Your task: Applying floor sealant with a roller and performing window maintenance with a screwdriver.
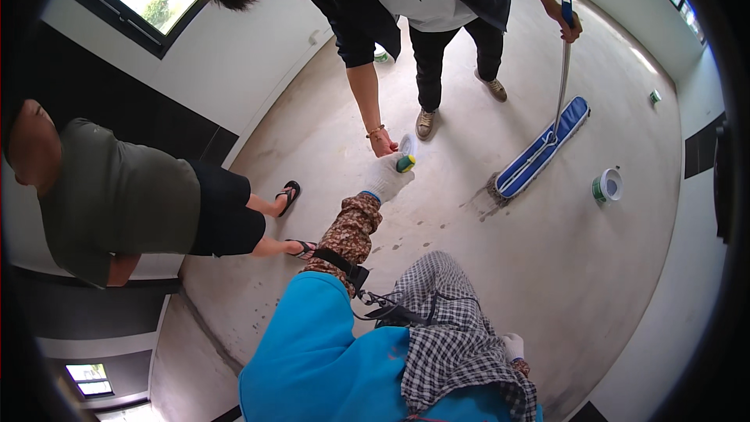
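My left hand (383, 178), in a white work glove, reaches forward over the floor and is closed around a tool with a green and yellow handle (405, 162). A pale, see-through shape lies just beyond the handle; I cannot make out whether it belongs to the tool. A co-worker's bare hand (380, 142) is right up against my glove. My right hand (513, 346), also gloved in white, is low at my right side by the checked cloth (469, 352). Its fingers are mostly hidden.
The co-worker ahead holds a long-handled blue dust mop (543, 148) against the concrete floor (500, 266). A green-and-white bucket (607, 186) stands at the right, with a smaller-looking tub (655, 97) farther off. Another person (133, 187) in flip-flops stands at the left.
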The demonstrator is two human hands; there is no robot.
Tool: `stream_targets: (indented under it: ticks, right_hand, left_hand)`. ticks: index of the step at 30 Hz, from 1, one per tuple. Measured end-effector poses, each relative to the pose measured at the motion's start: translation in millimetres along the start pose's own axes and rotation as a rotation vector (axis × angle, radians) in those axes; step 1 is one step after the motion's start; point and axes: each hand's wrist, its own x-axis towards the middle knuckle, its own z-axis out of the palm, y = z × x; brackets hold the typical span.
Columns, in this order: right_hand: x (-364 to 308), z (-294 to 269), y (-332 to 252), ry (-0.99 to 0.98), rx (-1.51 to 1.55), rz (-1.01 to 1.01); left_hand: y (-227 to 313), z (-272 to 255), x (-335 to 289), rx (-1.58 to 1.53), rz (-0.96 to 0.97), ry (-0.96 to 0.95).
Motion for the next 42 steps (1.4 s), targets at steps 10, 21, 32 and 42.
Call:
stream_targets:
  ticks: [10,21,32,42]
  right_hand:
    - [-0.6,-7.9,-6.9,-0.016,-0.041,0.007]
    - [1.3,-18.4,7.8,-0.085,-0.048,0.052]
    - [-14.4,-11.3,-40.4,-0.019,0.036,0.066]
    - [-16.1,-0.2,7.7,-0.011,-0.054,0.081]
  left_hand:
    - [2.4,41.5,-16.3,0.366,0.120,-0.096]
    - [-19.5,72.3,-18.7,0.499,0.226,-0.143]
    - [-17.8,97.2,11.3,0.649,0.427,-0.198]
    - [-18.8,113.3,22.8,0.714,0.486,-0.194]
